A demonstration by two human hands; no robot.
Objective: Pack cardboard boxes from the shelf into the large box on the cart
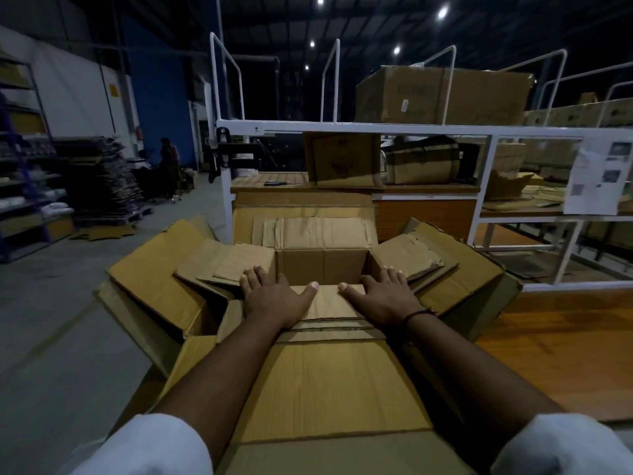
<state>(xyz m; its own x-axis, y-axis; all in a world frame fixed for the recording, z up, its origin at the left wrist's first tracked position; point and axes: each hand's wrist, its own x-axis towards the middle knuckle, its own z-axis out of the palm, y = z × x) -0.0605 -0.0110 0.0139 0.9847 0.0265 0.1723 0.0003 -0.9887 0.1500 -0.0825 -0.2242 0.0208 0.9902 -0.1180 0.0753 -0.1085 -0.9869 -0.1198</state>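
Large box [318,382] sits centre, flaps splayed out on all four sides. Smaller open box [322,265] nested inside it. Left hand [274,296] and right hand [383,298] lie flat on the smaller box's near flap, side by side. Shelf [376,126] stands behind; cardboard box [344,159] on it, bigger carton [442,94] on top tier.

You face a dim warehouse: grey concrete floor [51,320], blue wall panel [157,97], white metal rack frame [342,126], round ceiling lamps [443,12] overhead.
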